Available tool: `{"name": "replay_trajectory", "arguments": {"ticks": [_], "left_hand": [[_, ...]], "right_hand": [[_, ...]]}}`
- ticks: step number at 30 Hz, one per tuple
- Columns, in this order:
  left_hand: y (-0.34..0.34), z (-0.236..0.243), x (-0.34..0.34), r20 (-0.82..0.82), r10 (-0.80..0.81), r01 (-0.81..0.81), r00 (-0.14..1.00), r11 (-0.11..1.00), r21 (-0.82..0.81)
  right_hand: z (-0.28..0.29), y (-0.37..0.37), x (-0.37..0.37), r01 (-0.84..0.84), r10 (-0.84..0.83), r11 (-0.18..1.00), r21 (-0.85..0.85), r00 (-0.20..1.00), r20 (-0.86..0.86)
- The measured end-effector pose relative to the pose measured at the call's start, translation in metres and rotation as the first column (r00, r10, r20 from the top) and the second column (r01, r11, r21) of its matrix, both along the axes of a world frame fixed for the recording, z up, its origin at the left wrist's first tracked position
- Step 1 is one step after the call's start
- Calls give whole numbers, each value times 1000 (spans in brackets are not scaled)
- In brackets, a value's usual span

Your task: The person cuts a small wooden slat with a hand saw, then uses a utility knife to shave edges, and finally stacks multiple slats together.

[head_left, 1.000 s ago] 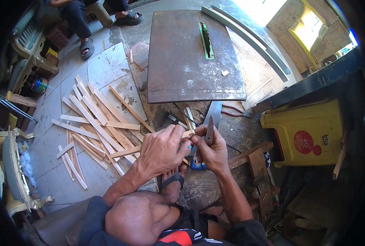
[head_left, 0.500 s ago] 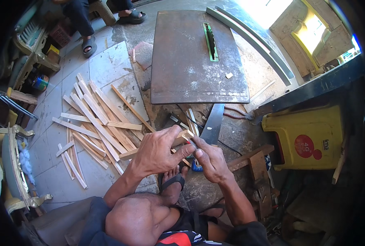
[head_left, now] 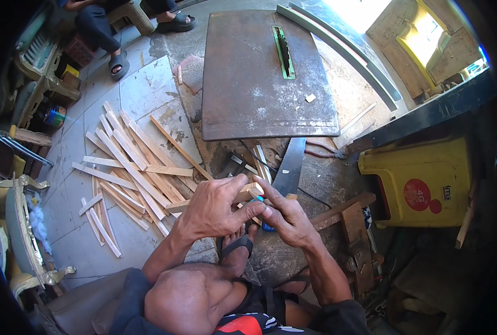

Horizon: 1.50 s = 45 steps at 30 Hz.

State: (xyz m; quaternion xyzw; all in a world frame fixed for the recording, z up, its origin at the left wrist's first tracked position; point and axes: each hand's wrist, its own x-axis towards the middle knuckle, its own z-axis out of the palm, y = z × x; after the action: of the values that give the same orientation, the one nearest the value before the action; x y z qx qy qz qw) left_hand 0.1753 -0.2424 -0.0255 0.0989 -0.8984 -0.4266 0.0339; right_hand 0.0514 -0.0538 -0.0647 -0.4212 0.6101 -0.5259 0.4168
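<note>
My left hand (head_left: 217, 206) is closed around a pale wooden strip (head_left: 248, 193), whose squared end sticks out past the fingers toward the right. Against that end presses my right hand (head_left: 287, 220), its thumb and fingers pinched together. A small thing with a teal part (head_left: 259, 199) shows between the fingertips, too covered to name. Left of my hands a loose heap of cut wooden strips (head_left: 131, 162) lies on the tiles. Beneath my right hand, something blue (head_left: 267, 227) is partly hidden.
Ahead stands a table saw (head_left: 243, 67) with its toothed blade (head_left: 284, 53) raised through a green-edged slot. A handsaw (head_left: 289, 170) and red-handled pliers (head_left: 324, 149) lie below it. A yellow plastic stool (head_left: 416, 181) is at the right. Another person's sandalled foot (head_left: 119, 65) rests far left.
The right fingers have shifted slightly at the strip's end; a teal part shows where red showed before. The left hand keeps its hold on the strip. The whole view has tilted a little.
</note>
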Motion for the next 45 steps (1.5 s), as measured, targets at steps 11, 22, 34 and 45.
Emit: {"name": "replay_trajectory", "arguments": {"ticks": [11,22,34,45], "left_hand": [[20,-1,1,41,-4,4,999,1000,8],[19,-3,4,123,76,-89,989,990,108],[12,-9,10,120,136,-151,983,979,134],[14,-7,4,216,189,-207,958,977,60]], "right_hand": [[-27,9,12,79,-52,985,-154,984,173],[-2,4,18,243,-240,970,-21,934,-264],[-2,2,7,178,-196,980,-83,924,-328],[0,0,13,238,-203,971,21,868,-452]]}}
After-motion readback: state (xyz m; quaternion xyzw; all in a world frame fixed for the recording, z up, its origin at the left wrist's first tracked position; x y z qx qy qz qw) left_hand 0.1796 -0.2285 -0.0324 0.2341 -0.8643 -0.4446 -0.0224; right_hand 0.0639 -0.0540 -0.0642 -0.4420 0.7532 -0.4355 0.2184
